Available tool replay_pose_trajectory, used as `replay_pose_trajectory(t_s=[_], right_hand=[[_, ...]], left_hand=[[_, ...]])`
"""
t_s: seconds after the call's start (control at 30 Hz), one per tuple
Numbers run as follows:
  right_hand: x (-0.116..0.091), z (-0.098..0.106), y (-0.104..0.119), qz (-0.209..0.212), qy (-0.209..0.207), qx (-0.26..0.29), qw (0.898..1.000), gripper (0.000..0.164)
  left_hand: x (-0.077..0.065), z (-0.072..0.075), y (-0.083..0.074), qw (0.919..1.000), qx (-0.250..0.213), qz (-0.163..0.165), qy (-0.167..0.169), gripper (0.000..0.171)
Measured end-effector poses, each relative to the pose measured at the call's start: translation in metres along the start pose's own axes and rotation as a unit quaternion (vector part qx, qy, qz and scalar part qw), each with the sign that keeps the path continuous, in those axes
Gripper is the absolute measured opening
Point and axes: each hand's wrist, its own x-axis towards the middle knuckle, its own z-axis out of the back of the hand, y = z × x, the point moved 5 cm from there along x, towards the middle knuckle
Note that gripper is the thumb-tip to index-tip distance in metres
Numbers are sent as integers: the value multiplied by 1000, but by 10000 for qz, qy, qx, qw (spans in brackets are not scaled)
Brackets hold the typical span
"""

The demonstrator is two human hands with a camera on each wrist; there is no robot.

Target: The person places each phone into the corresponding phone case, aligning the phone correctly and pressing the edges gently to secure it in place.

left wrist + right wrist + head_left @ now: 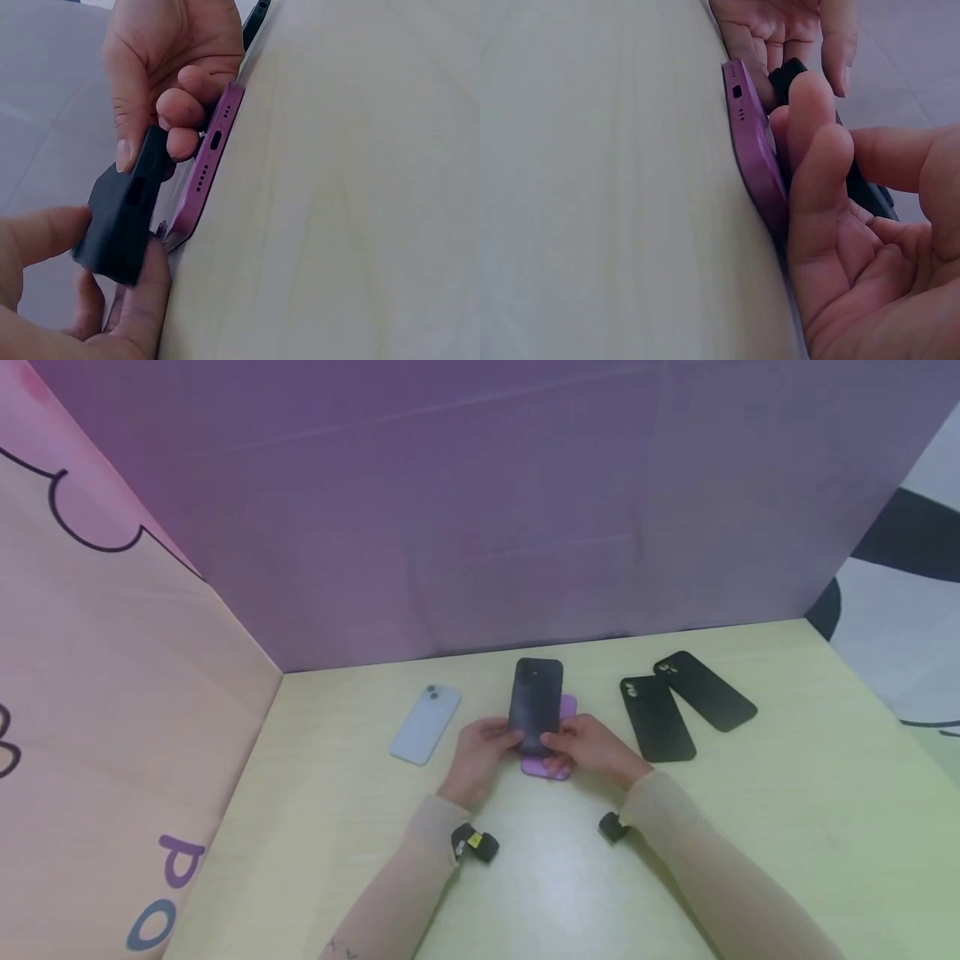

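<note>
Both hands hold a black phone case [536, 706] by its lower sides, camera corner up and back toward me. Whether a phone is inside it I cannot tell. My left hand [477, 756] pinches the left edge, its thumb on the back. On the right edge, my right hand [592, 747] grips with the thumb on the back and fingers behind. A purple phone [754, 150] lies on the table beneath the case, partly covered by it and by the right fingers. In the left wrist view the case's bottom edge [136, 191] shows a port cutout.
A light blue phone [426, 724] lies on the pale table [322, 827], left of the hands. To the right are two black phone cases, one nearer [660, 722] and one farther [708, 693], touching or overlapping. A purple wall [480, 510] stands behind the table.
</note>
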Motion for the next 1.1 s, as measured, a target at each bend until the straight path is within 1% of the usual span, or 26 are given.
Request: replay_pose_trajectory(t_s=[0.13, 0.27, 0.43, 0.6, 0.7, 0.8, 0.93, 1.1], right_hand=[[1, 0, 0, 28, 7, -85, 10000, 26], [0, -1, 2, 20, -13, -23, 10000, 25], [0, -1, 2, -41, -155, 57, 9999, 25], [0, 1, 3, -1, -223, 87, 9997, 24], [-1, -1, 5, 1, -236, 87, 9997, 23], [-1, -2, 6, 19, -244, 73, 9997, 22], [-1, -4, 6, 84, -240, 31, 9997, 22], [0, -4, 6, 125, -207, 23, 9997, 23]], left_hand=[[0, 1, 0, 9999, 153, -14, -63, 37], [-1, 3, 0, 9991, 394, -28, -176, 34], [-3, 4, -4, 9983, 567, -92, -33, 28], [-4, 3, -7, 9976, 684, 61, 122, 28], [-3, 3, -6, 9969, 749, 164, 146, 28], [-2, 3, -5, 9965, 802, 181, 148, 30], [-2, 3, -6, 9972, 714, 159, 165, 32], [-2, 3, -6, 9992, 333, 116, 189, 32]])
